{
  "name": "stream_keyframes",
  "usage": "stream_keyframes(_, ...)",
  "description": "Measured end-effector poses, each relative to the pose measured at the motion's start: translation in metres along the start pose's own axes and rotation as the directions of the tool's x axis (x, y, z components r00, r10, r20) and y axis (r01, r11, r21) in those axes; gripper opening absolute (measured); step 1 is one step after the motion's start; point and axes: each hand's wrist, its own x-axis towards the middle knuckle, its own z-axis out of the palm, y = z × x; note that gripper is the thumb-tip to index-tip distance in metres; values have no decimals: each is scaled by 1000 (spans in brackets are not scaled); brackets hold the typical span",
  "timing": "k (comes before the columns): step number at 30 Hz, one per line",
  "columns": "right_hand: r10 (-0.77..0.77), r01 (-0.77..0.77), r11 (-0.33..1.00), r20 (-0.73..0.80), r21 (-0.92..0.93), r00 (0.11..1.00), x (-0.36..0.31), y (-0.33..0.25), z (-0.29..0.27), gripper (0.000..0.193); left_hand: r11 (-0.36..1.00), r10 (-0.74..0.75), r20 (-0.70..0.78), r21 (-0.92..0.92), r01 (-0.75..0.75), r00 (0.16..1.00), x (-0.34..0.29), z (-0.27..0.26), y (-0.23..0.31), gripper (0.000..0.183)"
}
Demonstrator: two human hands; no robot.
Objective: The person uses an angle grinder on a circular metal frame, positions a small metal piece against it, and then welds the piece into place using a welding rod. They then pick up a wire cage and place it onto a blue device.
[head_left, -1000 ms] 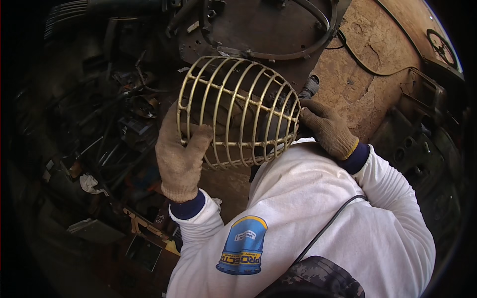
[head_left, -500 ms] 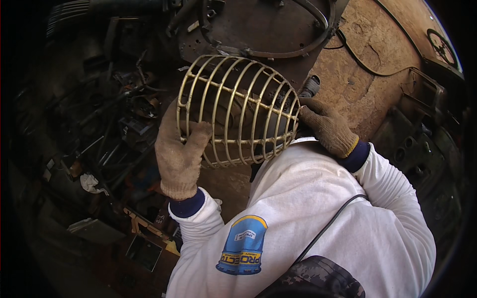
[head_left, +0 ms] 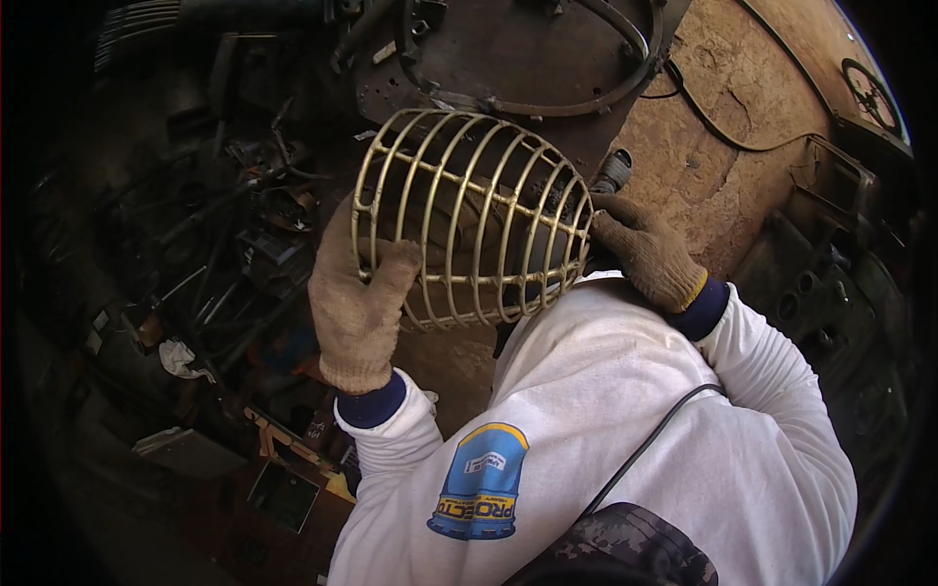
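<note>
Between my two gloved hands is a brass-coloured wire cage [head_left: 454,217], built of curved rings joined by lengthwise rods. It lies on its side, wide end to the left and narrower end to the right. My left hand [head_left: 357,303], in a brown knit glove, is closed round the wide rim, thumb over the outer wires and the other fingers partly hidden behind. My right hand [head_left: 650,252], gloved alike, holds the narrow end; its fingertips are partly hidden behind the cage.
Beyond the cage is a dark metal plate [head_left: 542,54] bearing a large metal ring [head_left: 576,105]. Metal scrap and tools clutter the left, with a crumpled white scrap [head_left: 178,358]. A black cable [head_left: 728,137] crosses the brown ground at right, near dark machine parts [head_left: 826,303].
The cage and my left hand have shifted very slightly to the right. My grip on the cage looks the same.
</note>
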Motion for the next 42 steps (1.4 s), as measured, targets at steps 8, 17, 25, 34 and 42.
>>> stream_keyframes(8, 29, -29, 999, 10, 45, 1000, 1, 2, 0, 47, 999, 46, -19, 21, -46, 999, 1, 1, -2, 58)
stream_keyframes(17, 25, -26, 999, 8, 47, 1000, 1, 1, -1, 45, 999, 46, 17, -1, -46, 999, 1, -1, 0, 56)
stream_keyframes(25, -7, 7, 1000, -1, -15, 1000, 0, 0, -1, 47, 999, -10, 3, -51, 11, 1000, 0, 2, 2, 54)
stream_keyframes(34, 2, -2, 1000, 2, -13, 1000, 0, 0, 0, 46, 1000, -3, 9, -8, 3, 1000, 0, 1, 3, 53)
stream_keyframes(42, -7, 7, 1000, 3, 2, 1000, 0, 1, 0, 46, 1000, 2, 5, 10, -2, 1000, 0, 1, 3, 54)
